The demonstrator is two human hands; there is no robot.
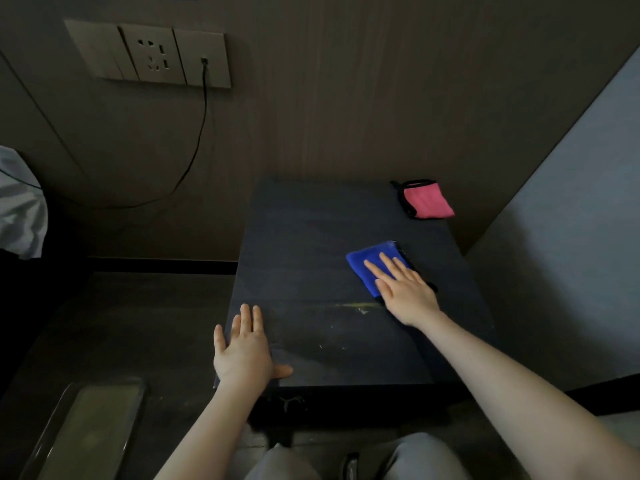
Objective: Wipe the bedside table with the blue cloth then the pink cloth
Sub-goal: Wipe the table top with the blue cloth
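Observation:
The dark bedside table [311,244] fills the middle of the head view. A folded blue cloth [367,263] lies on its right half, and my right hand [405,291] presses flat on the cloth's near part with fingers stretched out. My left hand [244,349] rests flat on the table's near left corner, fingers apart, holding nothing. A folded pink cloth [429,202] with black trim sits at the far right corner, untouched. Pale streaks and specks mark the tabletop near the front.
A wall socket panel [149,55] with a black cable [202,126] plugged in hangs at the upper left. White bedding [19,202] shows at the left edge. A grey wall [571,237] runs close along the table's right side. My knees are below the table's front.

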